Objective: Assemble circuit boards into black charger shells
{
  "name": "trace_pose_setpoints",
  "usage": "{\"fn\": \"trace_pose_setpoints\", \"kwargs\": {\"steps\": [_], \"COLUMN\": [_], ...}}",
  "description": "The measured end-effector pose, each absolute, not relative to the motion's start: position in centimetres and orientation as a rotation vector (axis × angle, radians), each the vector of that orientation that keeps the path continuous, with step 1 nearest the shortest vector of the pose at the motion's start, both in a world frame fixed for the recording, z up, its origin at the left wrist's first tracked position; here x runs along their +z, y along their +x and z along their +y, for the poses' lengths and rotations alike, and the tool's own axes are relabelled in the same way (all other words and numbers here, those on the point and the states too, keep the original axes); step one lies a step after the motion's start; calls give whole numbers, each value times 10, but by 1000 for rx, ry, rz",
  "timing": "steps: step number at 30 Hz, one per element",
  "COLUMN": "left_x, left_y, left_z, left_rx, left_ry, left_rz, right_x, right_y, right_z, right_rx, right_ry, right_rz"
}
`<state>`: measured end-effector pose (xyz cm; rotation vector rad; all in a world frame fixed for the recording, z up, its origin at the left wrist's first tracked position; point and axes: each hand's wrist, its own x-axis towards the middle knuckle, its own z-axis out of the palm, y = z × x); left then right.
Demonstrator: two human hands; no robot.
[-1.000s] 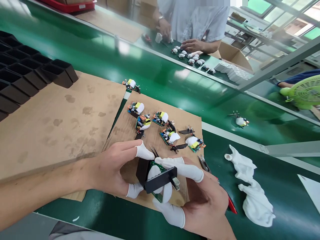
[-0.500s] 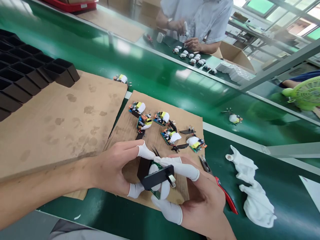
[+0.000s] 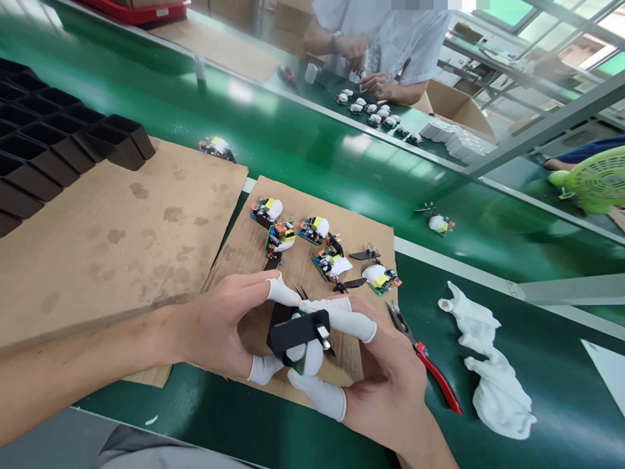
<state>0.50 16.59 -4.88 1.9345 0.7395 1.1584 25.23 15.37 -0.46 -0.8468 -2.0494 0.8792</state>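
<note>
Both my hands wear white finger cots and together grip one small charger assembly: a black plug plate with metal prongs over a green circuit board. My left hand pinches it from the left with thumb and forefinger. My right hand holds it from the right, fingers wrapped over and under. They hover over the near edge of a small cardboard sheet. Several loose circuit boards with white and yellow parts lie on that sheet just beyond my hands.
Red-handled cutters and a white cloth glove lie to the right on the green belt. Black trays sit on a big cardboard at left. Two boards ride the belt. Another person works opposite.
My hands turned the assembly slightly and drew it a little up and left. The two boards on the moving belt travelled left. The person opposite raised both hands to a part.
</note>
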Motion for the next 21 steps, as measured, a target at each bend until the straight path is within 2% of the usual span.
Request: {"fn": "trace_pose_setpoints", "kwargs": {"steps": [9, 15, 21], "left_x": [-46, -48, -52], "left_y": [6, 7, 12], "left_z": [169, 173, 167], "left_rx": [1074, 1060, 1112], "left_ry": [1620, 1499, 1739], "left_rz": [689, 710, 754], "right_x": [0, -9, -11], "right_y": [244, 241, 230], "right_z": [164, 161, 155], "right_rx": [910, 815, 623], "right_ry": [-960, -1020, -1060], "right_rz": [-2089, -2026, -1974]}}
